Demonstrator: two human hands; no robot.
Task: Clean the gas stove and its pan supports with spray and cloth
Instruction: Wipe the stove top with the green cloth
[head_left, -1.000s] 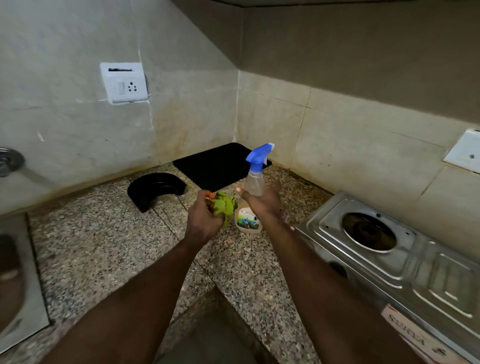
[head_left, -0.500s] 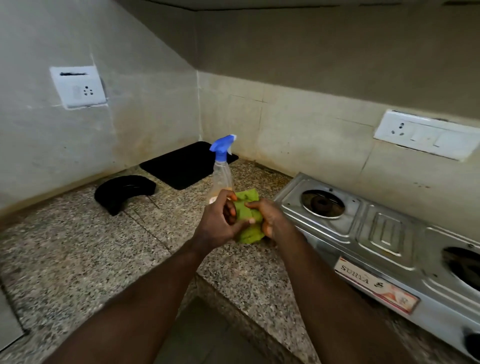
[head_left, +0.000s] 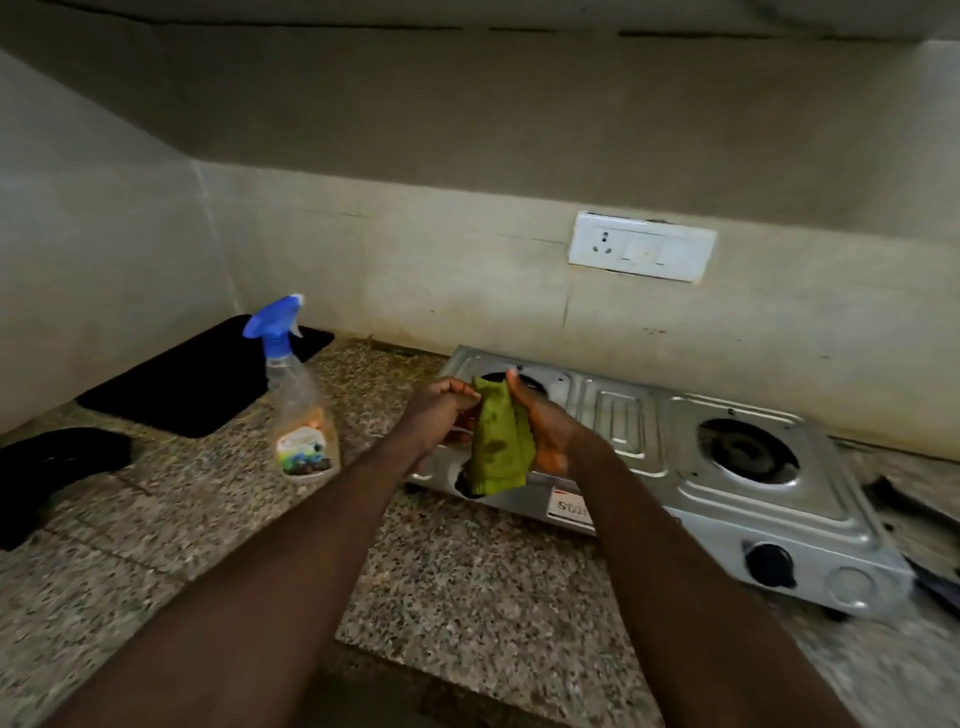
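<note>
A steel two-burner gas stove (head_left: 727, 467) sits on the granite counter at the right, with no pan supports on its burners. I hold a green cloth (head_left: 501, 441) over the stove's left front corner. My left hand (head_left: 439, 415) pinches the cloth's upper left edge and my right hand (head_left: 545, 423) cups it from the right. The spray bottle (head_left: 296, 395), clear with a blue trigger head, stands alone on the counter to the left of my hands.
A black mat (head_left: 202, 379) lies in the back left corner and a curved black object (head_left: 57, 462) sits at the left edge. A white switch plate (head_left: 641, 247) is on the wall above the stove. Dark objects (head_left: 914, 514) lie right of the stove.
My right hand let go of the spray bottle, which now stands on the counter. Both hands moved right with the cloth and hold it over the stove. My view turned right.
</note>
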